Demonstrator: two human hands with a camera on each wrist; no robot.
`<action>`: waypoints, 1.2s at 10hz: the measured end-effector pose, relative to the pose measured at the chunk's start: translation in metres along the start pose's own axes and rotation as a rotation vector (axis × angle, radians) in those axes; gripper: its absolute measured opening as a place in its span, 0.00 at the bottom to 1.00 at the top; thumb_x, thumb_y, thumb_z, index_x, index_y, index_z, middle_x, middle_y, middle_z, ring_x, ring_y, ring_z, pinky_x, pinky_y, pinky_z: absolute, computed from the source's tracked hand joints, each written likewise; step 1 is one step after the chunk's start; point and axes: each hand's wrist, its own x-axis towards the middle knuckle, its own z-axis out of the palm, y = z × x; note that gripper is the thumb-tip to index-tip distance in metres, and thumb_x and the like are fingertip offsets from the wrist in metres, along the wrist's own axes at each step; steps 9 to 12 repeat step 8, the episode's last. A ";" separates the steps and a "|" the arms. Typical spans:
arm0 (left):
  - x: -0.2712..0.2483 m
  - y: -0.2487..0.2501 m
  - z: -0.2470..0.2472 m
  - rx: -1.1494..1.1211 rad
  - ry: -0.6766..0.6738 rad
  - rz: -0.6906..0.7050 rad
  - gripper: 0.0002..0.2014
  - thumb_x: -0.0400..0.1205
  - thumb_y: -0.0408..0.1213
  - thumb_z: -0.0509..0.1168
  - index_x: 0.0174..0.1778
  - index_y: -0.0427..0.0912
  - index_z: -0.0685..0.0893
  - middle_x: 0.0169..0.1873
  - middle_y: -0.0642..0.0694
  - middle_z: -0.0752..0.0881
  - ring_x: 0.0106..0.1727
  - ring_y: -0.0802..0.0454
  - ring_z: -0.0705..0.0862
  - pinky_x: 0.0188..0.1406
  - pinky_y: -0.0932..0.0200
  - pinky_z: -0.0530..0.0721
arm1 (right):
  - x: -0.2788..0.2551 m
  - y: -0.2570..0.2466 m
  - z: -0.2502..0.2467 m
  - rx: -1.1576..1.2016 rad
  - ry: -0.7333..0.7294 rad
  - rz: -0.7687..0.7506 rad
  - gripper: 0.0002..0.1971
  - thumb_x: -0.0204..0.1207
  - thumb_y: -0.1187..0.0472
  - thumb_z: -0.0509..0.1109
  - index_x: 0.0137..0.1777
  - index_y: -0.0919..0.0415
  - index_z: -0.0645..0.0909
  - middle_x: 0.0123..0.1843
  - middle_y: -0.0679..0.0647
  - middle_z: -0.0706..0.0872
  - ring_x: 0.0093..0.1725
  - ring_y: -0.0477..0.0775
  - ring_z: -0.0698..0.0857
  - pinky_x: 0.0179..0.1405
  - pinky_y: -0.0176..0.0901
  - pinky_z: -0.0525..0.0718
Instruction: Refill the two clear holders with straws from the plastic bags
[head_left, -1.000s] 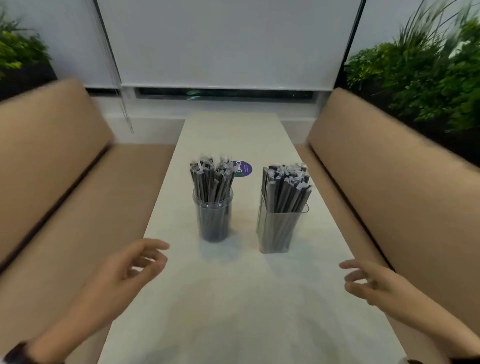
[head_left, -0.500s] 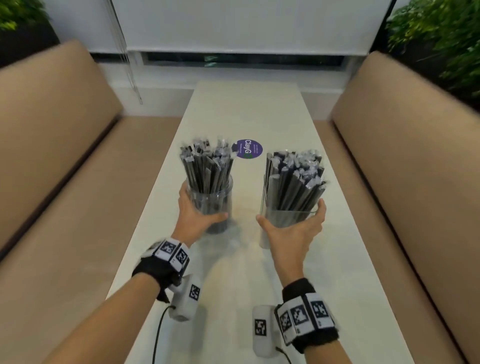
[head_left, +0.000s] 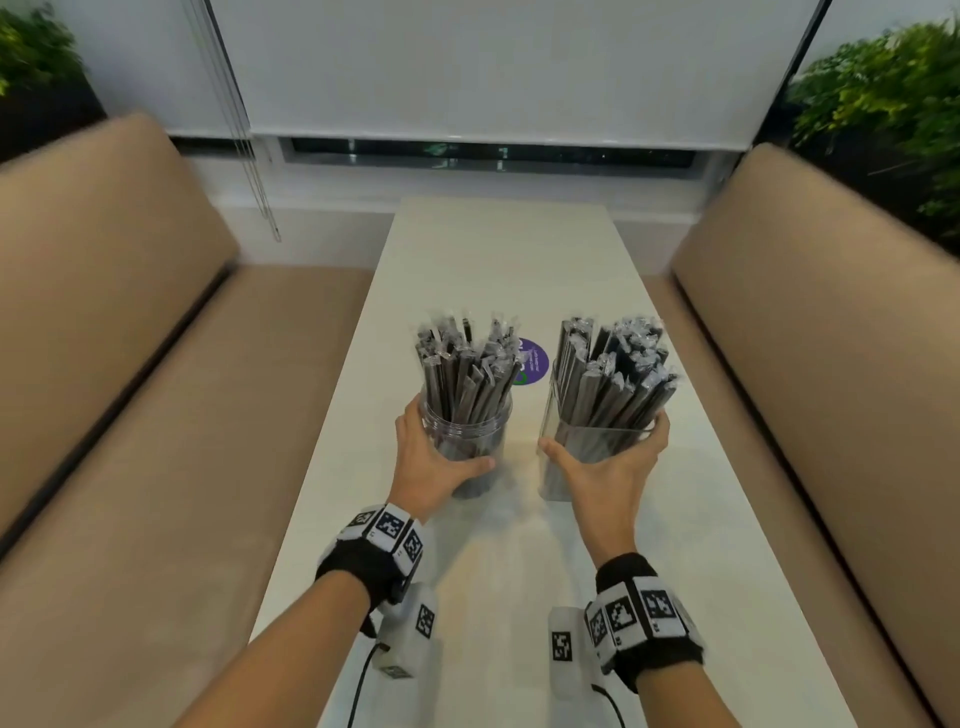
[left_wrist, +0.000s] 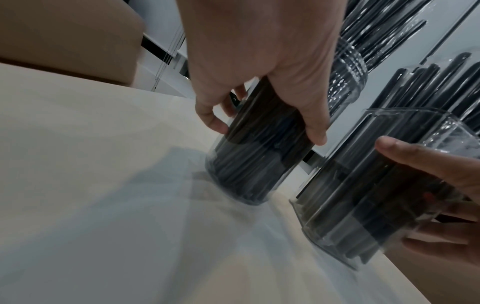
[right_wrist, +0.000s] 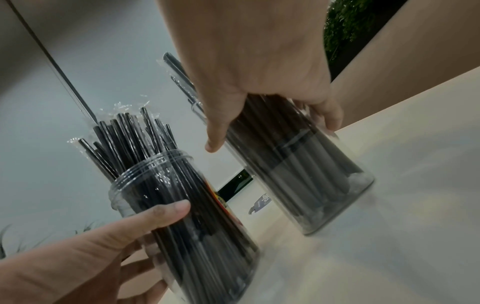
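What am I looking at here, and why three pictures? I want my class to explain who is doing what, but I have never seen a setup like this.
No machine here: a person works with bare hands, wearing three cameras. The head view looks down from the forehead; the other two views come from cameras strapped to each wrist, looking along the fingers.

On the white table between two tan benches stand two clear holders, both packed with wrapped dark straws. The left hand grips the round holder; the right hand grips the square holder. Behind them lies a purple sticker. Both holders appear to rest on the table. No plastic bags show in any view.
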 end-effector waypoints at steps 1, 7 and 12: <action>0.020 0.001 0.003 0.003 -0.022 0.009 0.57 0.56 0.39 0.87 0.78 0.46 0.61 0.69 0.47 0.70 0.71 0.51 0.71 0.73 0.53 0.71 | 0.017 0.001 0.013 -0.019 -0.003 -0.013 0.63 0.55 0.61 0.90 0.84 0.59 0.49 0.79 0.61 0.64 0.79 0.55 0.64 0.74 0.40 0.62; 0.071 0.009 0.005 -0.017 -0.278 -0.068 0.53 0.67 0.26 0.80 0.81 0.43 0.52 0.72 0.48 0.69 0.73 0.52 0.70 0.76 0.54 0.66 | 0.053 -0.011 0.027 -0.293 -0.144 0.150 0.67 0.59 0.43 0.85 0.85 0.49 0.37 0.76 0.72 0.64 0.72 0.74 0.70 0.71 0.66 0.68; 0.055 -0.001 -0.004 -0.002 -0.271 -0.173 0.51 0.71 0.31 0.78 0.83 0.42 0.51 0.81 0.44 0.60 0.80 0.43 0.64 0.78 0.50 0.64 | 0.040 -0.013 -0.001 -0.311 -0.262 0.359 0.65 0.63 0.51 0.85 0.85 0.48 0.35 0.76 0.73 0.61 0.72 0.75 0.70 0.72 0.64 0.70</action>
